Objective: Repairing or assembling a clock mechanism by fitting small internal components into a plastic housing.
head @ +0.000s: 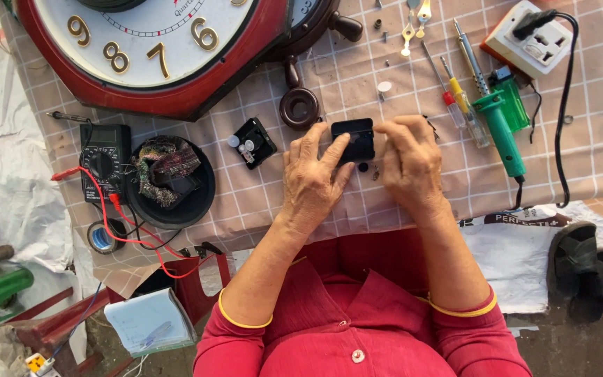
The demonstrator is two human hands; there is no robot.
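Both my hands hold a small black square clock movement box [354, 137] over the checked tablecloth. My left hand [312, 178] grips its left edge, with a finger laid across its top. My right hand [410, 162] pinches its right edge. An opened black movement [253, 142] with white gears lies just left of my left hand. A large red-framed wall clock [149, 49] with gold numerals lies face up at the top left. Tiny dark parts [368, 168] lie under the box between my hands.
A green soldering iron [502, 129], screwdrivers [455, 98] and a white socket block [535, 38] lie at the right. A multimeter [105, 160] with red leads and a black bowl of scraps [171, 183] sit at the left. A dark round knob [299, 107] and gold clock hands [413, 24] lie behind my hands.
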